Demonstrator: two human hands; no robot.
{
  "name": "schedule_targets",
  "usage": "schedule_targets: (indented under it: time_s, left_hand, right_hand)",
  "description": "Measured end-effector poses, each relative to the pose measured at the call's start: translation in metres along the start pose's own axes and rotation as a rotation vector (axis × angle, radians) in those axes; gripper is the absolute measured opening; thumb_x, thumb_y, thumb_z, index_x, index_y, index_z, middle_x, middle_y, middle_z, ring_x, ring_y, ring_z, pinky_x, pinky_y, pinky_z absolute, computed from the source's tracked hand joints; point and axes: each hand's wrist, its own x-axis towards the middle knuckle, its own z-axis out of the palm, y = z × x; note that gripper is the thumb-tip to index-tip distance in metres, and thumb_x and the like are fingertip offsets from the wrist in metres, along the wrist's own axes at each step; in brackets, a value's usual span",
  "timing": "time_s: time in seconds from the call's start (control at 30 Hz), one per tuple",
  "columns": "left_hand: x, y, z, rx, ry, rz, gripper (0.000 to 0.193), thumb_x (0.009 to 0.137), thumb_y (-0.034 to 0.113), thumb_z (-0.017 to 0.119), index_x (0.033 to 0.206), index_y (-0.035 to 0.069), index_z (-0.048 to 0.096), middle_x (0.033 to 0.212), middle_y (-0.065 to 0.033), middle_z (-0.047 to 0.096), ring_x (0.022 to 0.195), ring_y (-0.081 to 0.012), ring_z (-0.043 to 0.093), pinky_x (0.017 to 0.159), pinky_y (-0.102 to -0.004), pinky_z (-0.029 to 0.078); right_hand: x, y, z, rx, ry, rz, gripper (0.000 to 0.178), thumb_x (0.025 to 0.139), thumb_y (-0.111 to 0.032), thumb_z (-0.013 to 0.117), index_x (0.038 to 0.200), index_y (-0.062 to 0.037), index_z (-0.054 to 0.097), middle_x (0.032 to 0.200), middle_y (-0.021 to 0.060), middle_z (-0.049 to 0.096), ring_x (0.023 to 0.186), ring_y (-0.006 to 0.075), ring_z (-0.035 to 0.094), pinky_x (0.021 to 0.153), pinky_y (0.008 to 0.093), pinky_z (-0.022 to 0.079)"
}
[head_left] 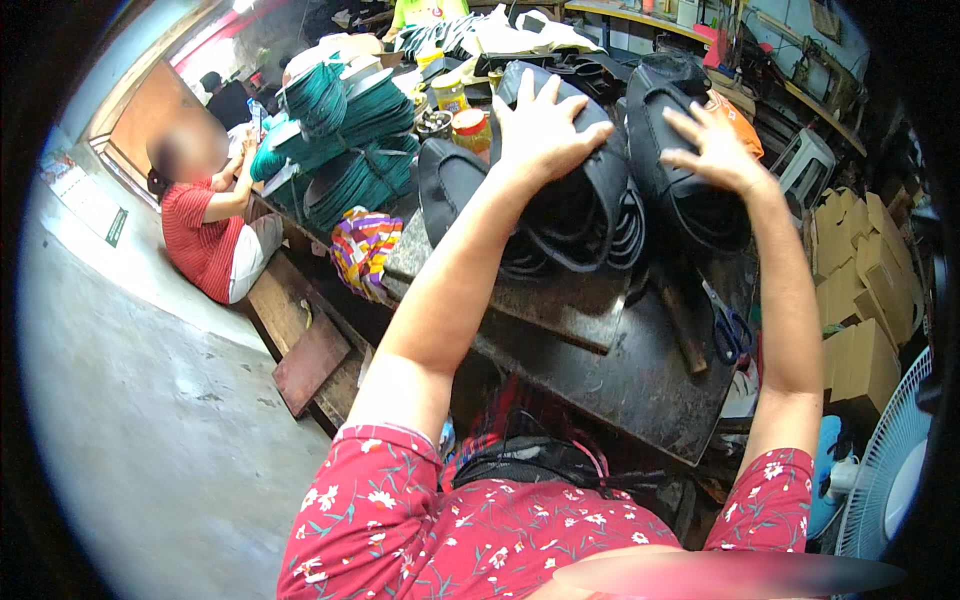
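Fingers spread wide, my left hand (545,125) rests on top of a tall stack of black, curved, leather-like pieces (575,215) nested together. My right hand (715,150) is also open, its fingers apart over a second black stack (655,115) to the right. Whether its palm touches that stack, I cannot tell. A smaller black piece (445,190) leans beside the left stack. In front of the stacks, a pair of scissors with blue handles (732,335) lies near a wooden-handled tool (685,335) on the dark worktable (620,385).
Bundles of teal pieces (350,180) are piled at the left, behind a colourful cloth bundle (365,245). Jars with red and yellow lids (470,128) stand between. A person in red stripes (205,230) sits at far left. Cardboard (860,270) and a fan (890,460) are at right.
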Motion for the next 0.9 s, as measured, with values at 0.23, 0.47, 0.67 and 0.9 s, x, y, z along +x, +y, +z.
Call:
schedule_targets:
  time_s: [0.23,0.47,0.67,0.9]
  left_hand:
    - [-0.003,-0.003,-0.005,-0.064,-0.081,-0.035,0.061,0.083,0.061,0.061,0.132,0.024,0.064,0.151,-0.0137,0.045,0.147,-0.0363,0.026,0.112,-0.0687,0.019]
    - [-0.007,0.000,-0.008,-0.147,-0.027,-0.066,0.055,0.083,0.052,0.066,0.131,0.026,0.064,0.148,-0.0139,0.048,0.144,-0.0386,0.030,0.114,-0.0613,0.016]
    - [-0.010,-0.001,-0.008,-0.183,0.022,-0.057,0.055,0.083,0.052,0.066,0.131,0.024,0.064,0.149,-0.0152,0.046,0.146,-0.0384,0.027,0.112,-0.0678,0.016]
    - [-0.010,-0.008,-0.003,-0.196,-0.007,-0.071,0.054,0.084,0.052,0.064,0.133,0.029,0.063,0.150,-0.0139,0.046,0.145,-0.0391,0.029,0.114,-0.0652,0.016]
  right_hand:
    - [0.005,0.011,0.026,0.302,-0.035,0.030,0.086,0.076,-0.063,0.071,0.151,-0.0287,0.043,0.161,0.0226,0.025,0.140,0.0457,0.037,0.116,0.0501,0.033]
    - [-0.002,-0.004,0.012,0.326,-0.057,0.122,0.086,0.074,-0.051,0.078,0.150,-0.0308,0.044,0.161,0.0180,0.026,0.144,0.0399,0.034,0.116,0.0496,0.034]
    - [-0.006,0.000,0.024,0.310,0.022,0.100,0.087,0.073,-0.050,0.079,0.150,-0.0313,0.043,0.160,0.0173,0.029,0.143,0.0401,0.034,0.115,0.0503,0.035]
    - [0.000,0.017,0.049,0.379,0.152,-0.005,0.098,0.072,-0.060,0.076,0.156,-0.0358,0.031,0.161,0.0172,0.027,0.141,0.0466,0.034,0.111,0.0584,0.035]
